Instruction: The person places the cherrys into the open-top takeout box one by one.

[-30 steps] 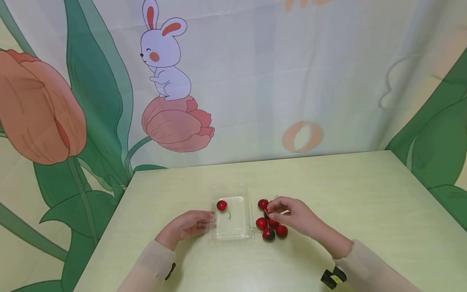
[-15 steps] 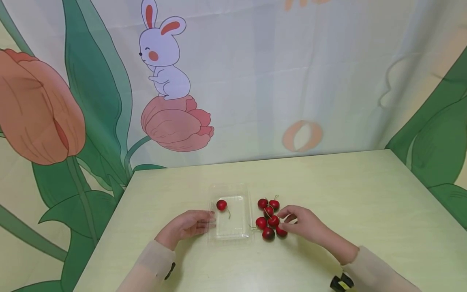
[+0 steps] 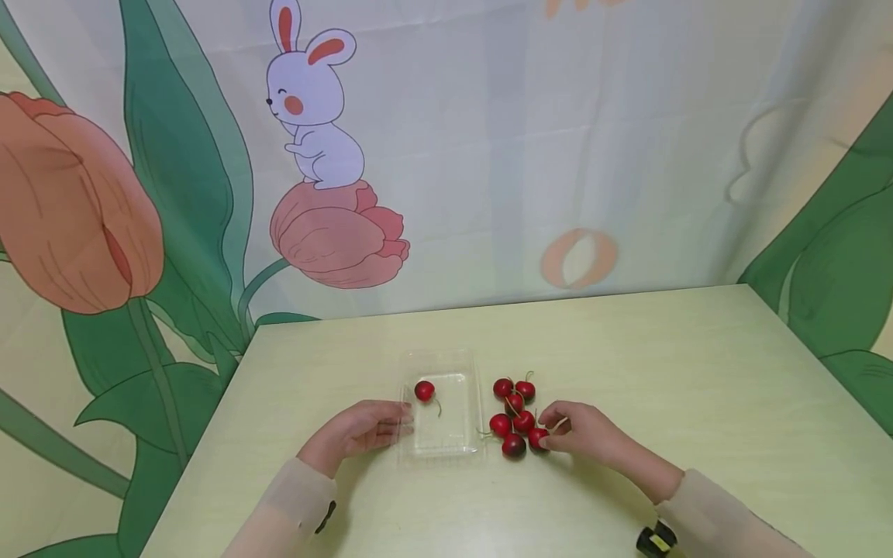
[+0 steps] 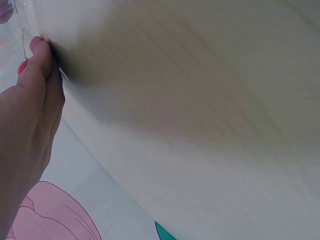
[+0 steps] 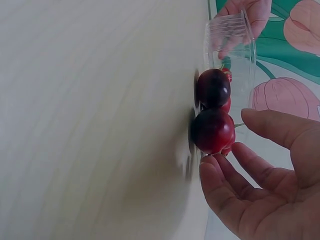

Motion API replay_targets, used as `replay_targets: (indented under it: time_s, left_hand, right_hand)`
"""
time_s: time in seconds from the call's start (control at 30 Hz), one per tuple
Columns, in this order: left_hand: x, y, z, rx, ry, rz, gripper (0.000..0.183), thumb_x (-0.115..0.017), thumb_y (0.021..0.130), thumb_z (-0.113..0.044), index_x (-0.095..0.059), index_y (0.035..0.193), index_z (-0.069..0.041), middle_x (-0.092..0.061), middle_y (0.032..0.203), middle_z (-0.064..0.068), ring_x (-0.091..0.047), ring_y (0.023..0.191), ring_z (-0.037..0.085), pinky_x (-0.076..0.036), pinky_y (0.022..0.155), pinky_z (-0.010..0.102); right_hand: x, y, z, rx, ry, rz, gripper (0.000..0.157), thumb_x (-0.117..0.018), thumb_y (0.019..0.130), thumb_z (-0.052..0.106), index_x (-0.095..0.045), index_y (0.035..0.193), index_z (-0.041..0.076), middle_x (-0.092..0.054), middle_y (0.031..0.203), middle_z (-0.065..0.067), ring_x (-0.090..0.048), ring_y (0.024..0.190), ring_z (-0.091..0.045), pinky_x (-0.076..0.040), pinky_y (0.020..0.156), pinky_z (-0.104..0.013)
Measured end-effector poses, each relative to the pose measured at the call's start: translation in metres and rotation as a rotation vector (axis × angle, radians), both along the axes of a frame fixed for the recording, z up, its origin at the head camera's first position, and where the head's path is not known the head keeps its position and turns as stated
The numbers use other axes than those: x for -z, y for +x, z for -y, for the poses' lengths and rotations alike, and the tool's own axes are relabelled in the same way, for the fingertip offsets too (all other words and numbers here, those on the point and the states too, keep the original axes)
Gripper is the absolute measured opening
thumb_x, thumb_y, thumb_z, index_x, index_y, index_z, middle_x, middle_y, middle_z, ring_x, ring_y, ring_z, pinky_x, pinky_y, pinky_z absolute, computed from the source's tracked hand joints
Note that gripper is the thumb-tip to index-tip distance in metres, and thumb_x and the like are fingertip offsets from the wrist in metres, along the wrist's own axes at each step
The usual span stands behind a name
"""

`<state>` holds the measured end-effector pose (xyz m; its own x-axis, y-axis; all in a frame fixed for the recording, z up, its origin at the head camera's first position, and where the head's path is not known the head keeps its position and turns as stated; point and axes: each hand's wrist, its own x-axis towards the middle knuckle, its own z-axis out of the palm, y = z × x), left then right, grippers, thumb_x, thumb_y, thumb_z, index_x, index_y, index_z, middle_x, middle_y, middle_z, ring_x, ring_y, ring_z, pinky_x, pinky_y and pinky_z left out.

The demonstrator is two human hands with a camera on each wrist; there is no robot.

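A clear plastic container [image 3: 446, 435] stands on the table with one stemmed cherry [image 3: 424, 390] inside. My left hand [image 3: 359, 428] rests its straight fingers against the container's left wall; in the left wrist view the fingertips reach its edge. Several dark red cherries [image 3: 514, 446] lie in a loose cluster to the right of the container. At the cluster's right side, my right hand [image 3: 579, 430] has thumb and fingers spread around the nearest cherry [image 5: 214, 131]. In the right wrist view a small gap shows between the thumb and that cherry.
The pale wooden table [image 3: 663, 372] extends to a hanging cloth backdrop [image 3: 474, 155] printed with a rabbit and tulips. A dark device [image 3: 656, 539] is strapped at the right wrist, below the sleeve [image 3: 718, 515].
My right hand has moved from the upper part of the cluster down and right to the rightmost cherry. The left hand and container have stayed in place.
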<state>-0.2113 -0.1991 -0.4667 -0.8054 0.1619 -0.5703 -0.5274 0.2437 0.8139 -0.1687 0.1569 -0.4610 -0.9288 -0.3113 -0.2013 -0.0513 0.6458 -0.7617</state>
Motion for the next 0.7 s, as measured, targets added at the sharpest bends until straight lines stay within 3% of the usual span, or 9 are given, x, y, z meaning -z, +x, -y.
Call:
replay_targets:
  time_s: [0.7]
  left_hand:
    - [0.0007,-0.0007,-0.0001,-0.004,-0.020,-0.001,0.033,-0.063,0.101,-0.018,-0.065,0.125,0.005,-0.067,0.091,-0.001,-0.063,0.082,0.011,-0.054,0.076,0.019]
  right_hand:
    - [0.0105,-0.0061,0.0087,-0.031,0.043,0.008,0.025,-0.082,0.084,0.010,-0.069,0.106,0.006,-0.067,0.090,-0.001,-0.056,0.081,-0.014,-0.049,0.066,-0.027]
